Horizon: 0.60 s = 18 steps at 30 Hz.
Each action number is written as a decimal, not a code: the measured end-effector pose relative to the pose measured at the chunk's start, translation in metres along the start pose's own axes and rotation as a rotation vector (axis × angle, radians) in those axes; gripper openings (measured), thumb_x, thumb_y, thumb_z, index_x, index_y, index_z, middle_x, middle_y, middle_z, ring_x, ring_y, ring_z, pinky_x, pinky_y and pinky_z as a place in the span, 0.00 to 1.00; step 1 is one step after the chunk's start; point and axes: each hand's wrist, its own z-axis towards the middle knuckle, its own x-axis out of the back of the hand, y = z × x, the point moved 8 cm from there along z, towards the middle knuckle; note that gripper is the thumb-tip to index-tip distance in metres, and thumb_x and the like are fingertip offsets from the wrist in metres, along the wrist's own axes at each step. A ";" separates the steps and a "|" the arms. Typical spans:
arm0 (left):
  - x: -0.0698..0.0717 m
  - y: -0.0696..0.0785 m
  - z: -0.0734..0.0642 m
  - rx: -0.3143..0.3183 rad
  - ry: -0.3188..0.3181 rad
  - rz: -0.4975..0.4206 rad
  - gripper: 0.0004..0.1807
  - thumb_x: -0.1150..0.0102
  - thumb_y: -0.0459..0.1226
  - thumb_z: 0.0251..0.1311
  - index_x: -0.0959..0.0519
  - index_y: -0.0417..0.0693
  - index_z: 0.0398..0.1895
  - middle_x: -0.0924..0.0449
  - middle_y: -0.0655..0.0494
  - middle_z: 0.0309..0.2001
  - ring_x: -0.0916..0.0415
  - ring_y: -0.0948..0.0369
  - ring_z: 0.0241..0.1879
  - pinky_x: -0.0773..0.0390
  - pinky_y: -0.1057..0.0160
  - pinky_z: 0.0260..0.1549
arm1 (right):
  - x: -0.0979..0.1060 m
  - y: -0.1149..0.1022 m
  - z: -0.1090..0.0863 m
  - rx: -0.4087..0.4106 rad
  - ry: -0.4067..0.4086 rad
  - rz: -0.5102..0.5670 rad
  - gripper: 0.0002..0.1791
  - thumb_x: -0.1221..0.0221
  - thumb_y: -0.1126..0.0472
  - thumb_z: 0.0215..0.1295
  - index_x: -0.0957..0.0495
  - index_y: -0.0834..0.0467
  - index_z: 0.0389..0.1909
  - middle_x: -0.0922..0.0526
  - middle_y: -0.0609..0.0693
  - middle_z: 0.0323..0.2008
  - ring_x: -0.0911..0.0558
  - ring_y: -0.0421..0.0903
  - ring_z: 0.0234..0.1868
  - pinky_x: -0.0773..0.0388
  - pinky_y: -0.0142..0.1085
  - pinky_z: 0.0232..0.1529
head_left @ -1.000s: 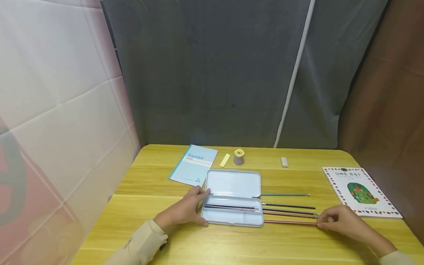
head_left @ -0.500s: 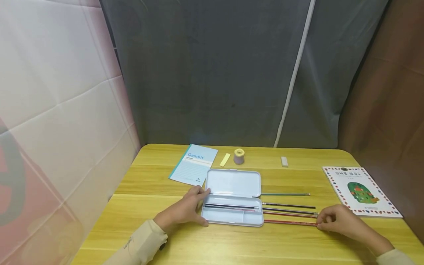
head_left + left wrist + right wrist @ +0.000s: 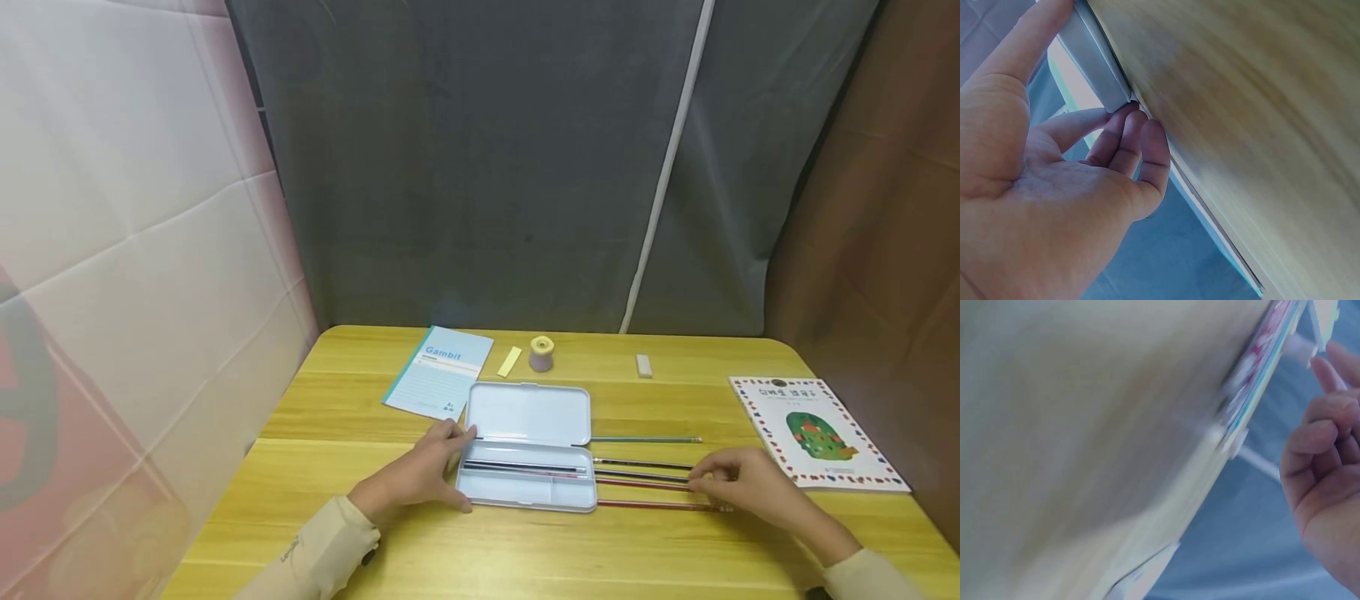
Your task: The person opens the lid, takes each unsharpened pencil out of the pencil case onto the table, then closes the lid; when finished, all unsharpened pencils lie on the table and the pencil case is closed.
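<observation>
An unfolded white pencil case [image 3: 528, 417] lies mid-table with several pencils in its lower tray. My left hand [image 3: 416, 471] grips the case's left end, thumb at the front corner and fingers toward the hinge. To the right of the case lie more pencils: a green pencil [image 3: 645, 439], a black pencil [image 3: 637, 463] and reddish ones, among them the front red pencil [image 3: 652, 505]. Over the right ends of the middle pencils is my right hand [image 3: 750, 483], fingers bent. In the blurred right wrist view its thumb and index finger hold nothing visible.
A Gambit notebook [image 3: 438, 371], a yellow strip [image 3: 509, 362], a yellow-and-purple spool-shaped object [image 3: 541, 354] and a white eraser [image 3: 643, 367] lie behind the case. At the right is a picture book [image 3: 817, 433]. Dark cloth hangs beyond the table's far edge.
My right hand has left the end of the front red pencil and moved left and slightly away over the middle pencils. That pencil's tip now shows. The left hand stays put.
</observation>
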 end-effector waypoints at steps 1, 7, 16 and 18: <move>0.000 0.000 0.000 -0.001 0.000 0.001 0.64 0.11 0.46 0.40 0.38 0.31 0.80 0.30 0.50 0.55 0.40 0.59 0.53 0.27 0.58 0.56 | -0.002 -0.006 0.004 0.004 0.010 0.000 0.05 0.27 0.56 0.66 0.08 0.53 0.36 0.22 0.38 0.19 0.31 0.30 0.20 0.32 0.31 0.22; 0.000 0.000 0.000 -0.006 0.007 0.004 0.64 0.10 0.46 0.40 0.37 0.31 0.79 0.30 0.51 0.55 0.40 0.59 0.53 0.27 0.59 0.56 | -0.021 -0.042 0.032 0.052 0.022 0.027 0.06 0.28 0.57 0.67 0.08 0.56 0.38 0.23 0.39 0.20 0.32 0.31 0.21 0.30 0.31 0.24; 0.000 0.001 -0.001 -0.004 0.013 -0.002 0.65 0.10 0.45 0.39 0.37 0.31 0.79 0.30 0.50 0.55 0.39 0.59 0.54 0.27 0.57 0.59 | -0.060 -0.075 0.064 0.103 -0.092 0.070 0.08 0.29 0.57 0.68 0.07 0.57 0.41 0.23 0.40 0.19 0.32 0.32 0.21 0.29 0.30 0.26; 0.001 0.001 -0.002 -0.004 0.014 -0.004 0.64 0.10 0.44 0.39 0.37 0.31 0.79 0.30 0.50 0.55 0.39 0.59 0.54 0.27 0.57 0.59 | -0.066 -0.078 0.068 0.109 -0.105 0.052 0.07 0.28 0.58 0.67 0.07 0.57 0.40 0.24 0.40 0.18 0.32 0.31 0.21 0.30 0.29 0.26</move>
